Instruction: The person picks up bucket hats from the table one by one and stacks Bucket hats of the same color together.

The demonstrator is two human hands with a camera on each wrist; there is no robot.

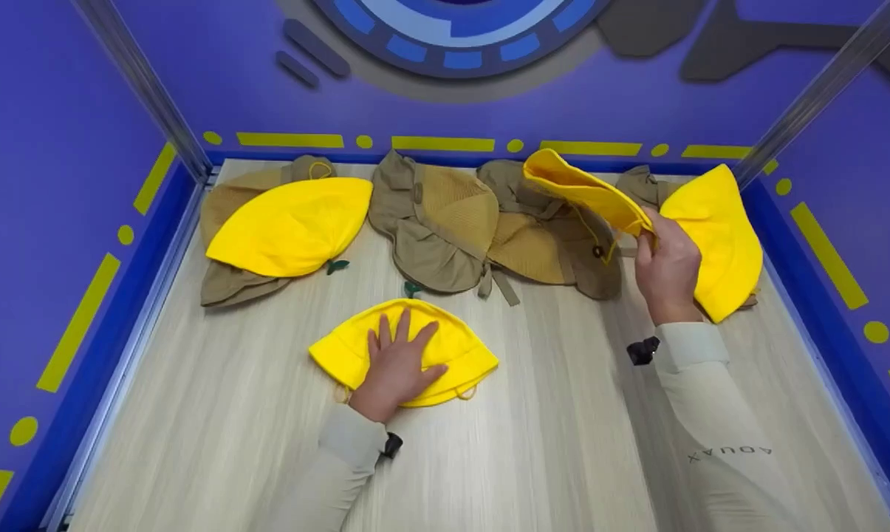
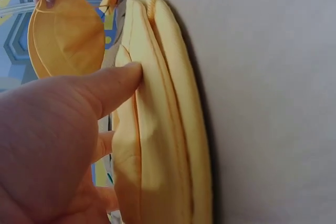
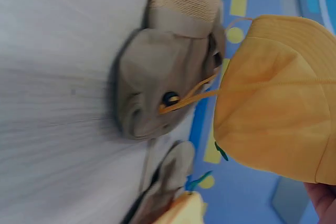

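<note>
A yellow bucket hat (image 1: 463, 355) lies flattened on the table, its green leaf tip pointing away and two thin loops at its near edge. My left hand (image 1: 399, 369) rests on it with fingers spread; in the left wrist view the thumb touches the layered brim (image 2: 173, 114). My right hand (image 1: 670, 266) pinches a second yellow hat (image 1: 589, 193) by its brim and holds it up over the brown hats at the back right. From this raised hat hangs a yellow cord with a dark stopper (image 3: 170, 98), seen in the right wrist view.
Along the back lie several tan-brown hats with neck flaps, such as one in the middle (image 1: 452, 207) and one right of it (image 1: 537, 244). Yellow hats lie over brown ones at left (image 1: 289, 225) and right (image 1: 725, 244). Blue walls (image 1: 459, 111) enclose the table (image 1: 548, 436).
</note>
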